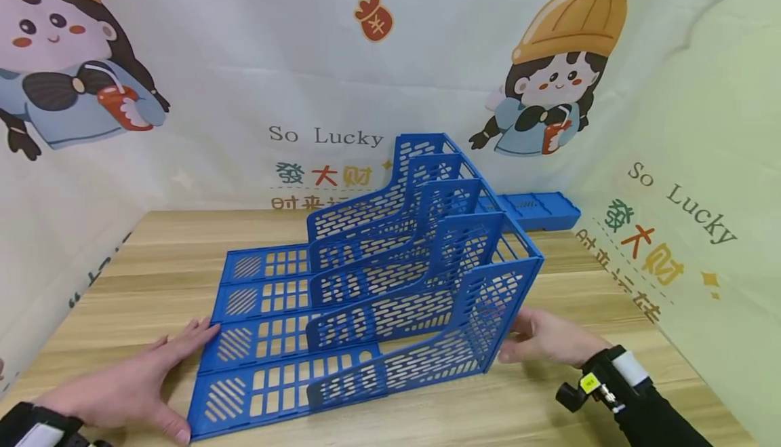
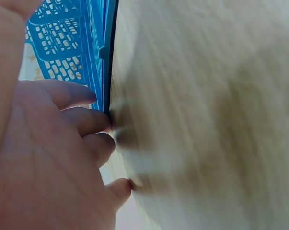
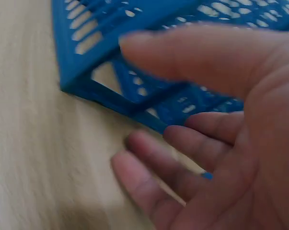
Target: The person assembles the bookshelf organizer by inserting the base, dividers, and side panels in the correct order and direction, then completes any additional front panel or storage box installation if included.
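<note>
So the thing we're looking at is a blue rack [image 1: 448, 257], standing upright in the middle of the counter [image 1: 500, 413], tall end to the right and low base strips running out left. Our guess is thin moulded plastic: light for its bulk, stiff along each panel, but a bit flexy where the parts clip together. The faces look smooth, so we'd expect it to slide easily on wood. Squeezing one tall divider could pop a joint, so we'd take hold low, at the base edge and the bottom rear corner, and keep both ends level.

Shape-wise: five upright panels with swooping top edges make four bays, all punched with rounded slots. The base has square windows plus patches of diagonal slits.

The left hand [image 1: 137, 382] is at the low end, fingers spread, tips against the base edge and thumb well out at the near corner. No pinch there that we can see. The right hand [image 1: 546, 338] is at the bottom of the tall end, thumb up by the frame and the other fingers loosely apart below; we can't tell how firmly it touches.

Behind the tall end lies a low, ridged blue piece [image 1: 539, 211], same plastic-looking stuff. Pale wood grain underneath, and a slightly creased printed cloth [image 1: 244, 47] hangs all round.
</note>
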The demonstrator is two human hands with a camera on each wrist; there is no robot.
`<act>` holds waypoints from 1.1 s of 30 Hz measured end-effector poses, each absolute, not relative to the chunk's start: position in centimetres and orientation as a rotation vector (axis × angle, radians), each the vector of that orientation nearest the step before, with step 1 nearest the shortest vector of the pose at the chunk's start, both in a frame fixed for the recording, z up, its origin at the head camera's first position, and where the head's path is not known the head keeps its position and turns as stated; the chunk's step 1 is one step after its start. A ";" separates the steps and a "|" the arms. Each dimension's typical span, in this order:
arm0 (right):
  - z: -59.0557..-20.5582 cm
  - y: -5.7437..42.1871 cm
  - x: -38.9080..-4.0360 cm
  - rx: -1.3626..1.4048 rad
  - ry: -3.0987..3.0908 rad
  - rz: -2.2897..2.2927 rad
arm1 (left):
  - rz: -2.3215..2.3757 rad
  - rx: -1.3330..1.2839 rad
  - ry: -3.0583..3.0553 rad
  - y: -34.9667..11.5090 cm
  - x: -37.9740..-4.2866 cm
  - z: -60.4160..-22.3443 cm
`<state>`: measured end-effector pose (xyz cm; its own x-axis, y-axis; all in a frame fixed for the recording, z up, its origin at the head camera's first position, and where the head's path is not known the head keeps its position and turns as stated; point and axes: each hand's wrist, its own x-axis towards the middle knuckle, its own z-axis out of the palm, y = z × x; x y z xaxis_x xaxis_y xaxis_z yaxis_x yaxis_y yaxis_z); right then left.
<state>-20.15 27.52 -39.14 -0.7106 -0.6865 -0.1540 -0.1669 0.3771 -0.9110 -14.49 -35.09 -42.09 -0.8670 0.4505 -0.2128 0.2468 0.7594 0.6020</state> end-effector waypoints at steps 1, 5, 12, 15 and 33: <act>-39.5 27.3 -20.2 -0.740 2.074 -1.326 | 0.868 0.554 2.598 -35.1 -14.6 -42.2; -40.3 26.6 -20.4 -0.763 1.990 -1.363 | 0.935 0.599 2.565 -35.2 -14.9 -42.3; -40.7 26.6 -19.8 -0.756 2.022 -1.357 | 0.841 0.560 2.584 -35.2 -14.8 -42.0; -40.7 26.7 -19.8 -0.775 2.015 -1.377 | 0.748 0.544 2.659 -34.9 -14.8 -41.8; -40.1 22.4 -19.7 -0.735 2.133 -1.299 | 0.721 0.645 2.735 -33.9 -15.6 -41.1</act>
